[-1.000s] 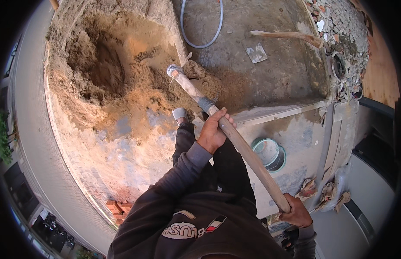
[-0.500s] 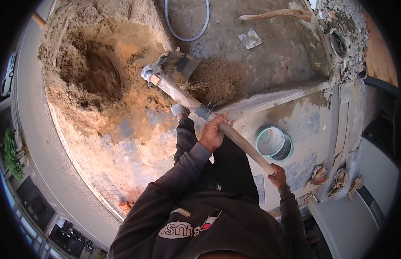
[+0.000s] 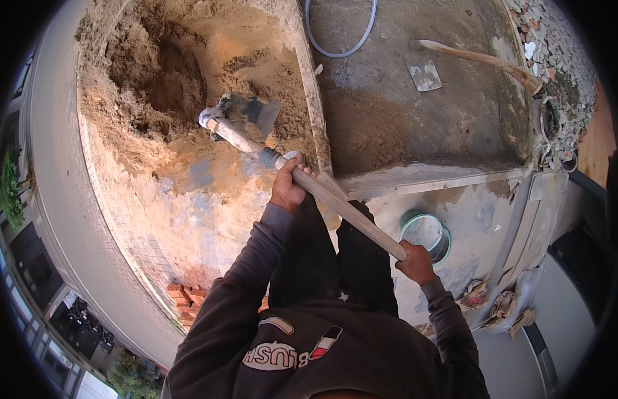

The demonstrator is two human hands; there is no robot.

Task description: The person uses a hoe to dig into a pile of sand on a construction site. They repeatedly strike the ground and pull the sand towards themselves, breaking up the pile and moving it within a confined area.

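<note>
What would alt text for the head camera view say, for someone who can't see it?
A person's left hand and right hand grip a hoe, its blade over sandy soil beside a hollow; a greenish bucket stands at right.

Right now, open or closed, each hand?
Left hand: closed, holding the hoe handle.
Right hand: closed, holding the same handle near its end.

A narrow ledge (image 3: 313, 100) stands between the hoe blade (image 3: 262, 116) and open slab (image 3: 378, 80).
</note>
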